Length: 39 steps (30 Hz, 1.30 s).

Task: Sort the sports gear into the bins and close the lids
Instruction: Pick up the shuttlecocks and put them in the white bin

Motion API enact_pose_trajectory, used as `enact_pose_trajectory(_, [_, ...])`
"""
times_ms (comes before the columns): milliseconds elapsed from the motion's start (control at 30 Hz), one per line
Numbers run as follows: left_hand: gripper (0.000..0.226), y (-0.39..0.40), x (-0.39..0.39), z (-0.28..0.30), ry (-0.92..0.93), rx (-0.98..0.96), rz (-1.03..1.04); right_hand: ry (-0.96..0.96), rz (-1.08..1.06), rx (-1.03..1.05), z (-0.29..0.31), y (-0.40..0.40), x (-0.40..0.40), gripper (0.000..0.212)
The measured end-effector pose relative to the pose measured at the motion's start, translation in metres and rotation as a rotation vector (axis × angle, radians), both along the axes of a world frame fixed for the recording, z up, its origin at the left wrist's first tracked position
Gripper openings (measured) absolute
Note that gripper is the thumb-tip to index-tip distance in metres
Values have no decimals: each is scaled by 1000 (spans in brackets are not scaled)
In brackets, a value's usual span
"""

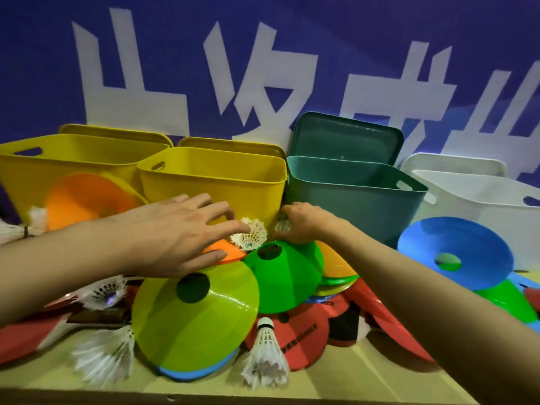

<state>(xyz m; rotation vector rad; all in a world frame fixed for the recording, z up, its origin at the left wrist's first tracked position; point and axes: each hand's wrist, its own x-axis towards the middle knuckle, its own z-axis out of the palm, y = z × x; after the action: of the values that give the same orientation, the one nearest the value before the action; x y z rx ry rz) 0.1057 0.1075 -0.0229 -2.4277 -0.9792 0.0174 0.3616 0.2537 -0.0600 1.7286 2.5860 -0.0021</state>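
My left hand [178,232] reaches over the pile with fingers spread, its fingertips touching a white shuttlecock [252,233] that lies against the second yellow bin [213,182]. My right hand [304,223] is closed around another white shuttlecock [283,225] at the gap between that yellow bin and the teal bin [356,197]. Below the hands lie disc cones: a lime one [201,317], a green one [283,276], an orange one [225,252]. More shuttlecocks [266,358] and red paddles [304,331] are scattered underneath.
Four open bins stand in a row against the blue banner: a yellow bin [58,159] at left with an orange cone [84,200] leaning on it, then yellow, teal, and white [482,197]. Lids lean behind them. A blue cone [455,252] rests at right on the wooden table [365,378].
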Motion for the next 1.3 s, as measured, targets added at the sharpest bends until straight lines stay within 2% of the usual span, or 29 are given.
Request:
enact_pose_trajectory(200, [59, 4, -19, -12, -13, -34, 26, 37, -20, -113, -6, 14, -5, 67])
enact_pose_trajectory(300, [58, 3, -23, -16, -14, -49, 41, 35, -40, -95, -9, 19, -7, 68])
enact_pose_trajectory(533, [55, 2, -33, -22, -25, -53, 53, -31, -39, 99, -15, 19, -5, 64])
enact_pose_trajectory(700, [55, 4, -31, -24, -3, -61, 62, -66, 100, 256, 0, 1, 14, 57])
enact_pose_trajectory(867, [58, 4, -15, -19, 6, -67, 50, -147, 291, 478, 5, -25, 46, 62])
enact_pose_trajectory(1000, [55, 4, 4, -15, 34, -88, 34, -217, 301, 555, 2, -40, 75, 63])
enact_pose_trajectory(1167, [57, 4, 28, -8, 55, -83, 23, -145, 271, 634, 9, -68, 117, 53])
enact_pose_trajectory(1300, [58, 10, 60, 0, 94, -84, -18, 34, 189, 690, 23, -83, 158, 51])
